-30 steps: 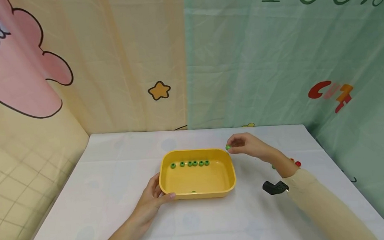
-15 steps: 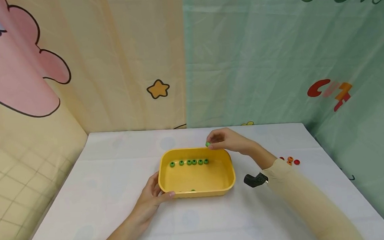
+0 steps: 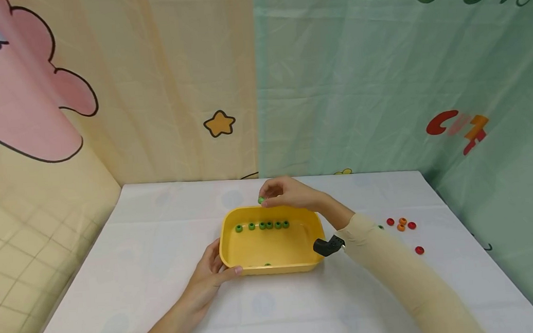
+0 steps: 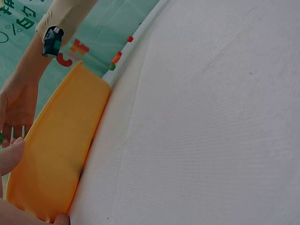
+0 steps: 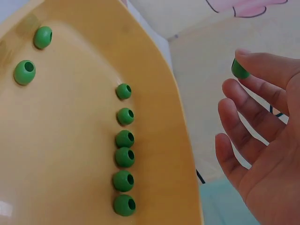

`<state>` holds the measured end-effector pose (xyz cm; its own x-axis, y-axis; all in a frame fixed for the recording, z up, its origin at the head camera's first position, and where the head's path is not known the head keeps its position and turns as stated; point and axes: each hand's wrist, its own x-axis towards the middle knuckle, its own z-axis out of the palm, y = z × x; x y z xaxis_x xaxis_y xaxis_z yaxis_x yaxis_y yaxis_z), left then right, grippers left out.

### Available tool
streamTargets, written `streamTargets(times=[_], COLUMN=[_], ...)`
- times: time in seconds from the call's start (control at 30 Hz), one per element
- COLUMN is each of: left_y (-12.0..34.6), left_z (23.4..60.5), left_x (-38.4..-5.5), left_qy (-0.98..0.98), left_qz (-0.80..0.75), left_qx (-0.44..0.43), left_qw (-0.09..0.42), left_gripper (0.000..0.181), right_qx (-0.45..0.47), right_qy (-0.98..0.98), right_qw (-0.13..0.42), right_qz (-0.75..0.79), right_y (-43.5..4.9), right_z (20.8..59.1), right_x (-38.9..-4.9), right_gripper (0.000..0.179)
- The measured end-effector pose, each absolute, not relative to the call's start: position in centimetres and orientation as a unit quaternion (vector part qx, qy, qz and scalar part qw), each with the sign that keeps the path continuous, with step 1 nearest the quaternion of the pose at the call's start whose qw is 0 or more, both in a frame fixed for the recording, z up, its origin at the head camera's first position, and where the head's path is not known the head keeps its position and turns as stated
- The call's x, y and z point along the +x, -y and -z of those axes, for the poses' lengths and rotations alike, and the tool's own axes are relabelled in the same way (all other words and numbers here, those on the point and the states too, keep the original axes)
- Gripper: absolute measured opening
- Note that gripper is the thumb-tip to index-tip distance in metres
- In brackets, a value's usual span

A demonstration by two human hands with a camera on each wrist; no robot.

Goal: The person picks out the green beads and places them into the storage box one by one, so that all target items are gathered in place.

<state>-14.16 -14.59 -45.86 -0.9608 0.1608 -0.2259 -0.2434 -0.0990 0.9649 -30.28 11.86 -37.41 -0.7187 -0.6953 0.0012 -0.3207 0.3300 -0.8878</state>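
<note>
A yellow plastic tray (image 3: 253, 247) sits mid-table. My left hand (image 3: 204, 276) grips its near left corner, thumb over the rim and fingers along the outside. Between thumb and forefinger, my right hand (image 3: 289, 192) pinches a green bead (image 5: 240, 69) just above the far rim; its other fingers are spread apart in the right wrist view. Inside the tray, several green beads (image 5: 124, 157) form a row along the far side, holes showing. Two more green beads (image 5: 24, 72) lie by the opposite wall, mostly hidden behind the near rim in the head view.
Right of the tray, red beads (image 3: 412, 225) and orange beads (image 3: 402, 221) lie on the white tablecloth (image 3: 94, 292). Another red bead (image 3: 419, 250) is nearer. The right sleeve partly covers a green bead (image 3: 380, 226). Printed curtains (image 3: 185, 64) stand behind the table.
My right hand has moved left with the pinched bead, from the tray's far right corner to beyond the middle of its far rim. The left hand keeps its hold.
</note>
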Motion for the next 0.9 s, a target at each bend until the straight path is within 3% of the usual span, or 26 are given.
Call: streamTargets(times=[0.4,0.9], left_y=[14.4,14.2], left_z=[45.9,45.7], left_x=[-14.1,-13.9], left_qy=[-0.655,-0.659], left_qz=[-0.743,-0.741], left_qx=[-0.032,-0.036], left_qw=[0.134,0.126], left_gripper=[0.087,0.089], right_qx=[-0.362,-0.334], right_qy=[-0.802,-0.814], right_qw=[0.167,0.151], right_qz=[0.444,0.451], right_y=[-8.7,-11.3], right_z=[38.1,38.3], right_x=[-30.5,-30.2], right_gripper=[0.022,0.019])
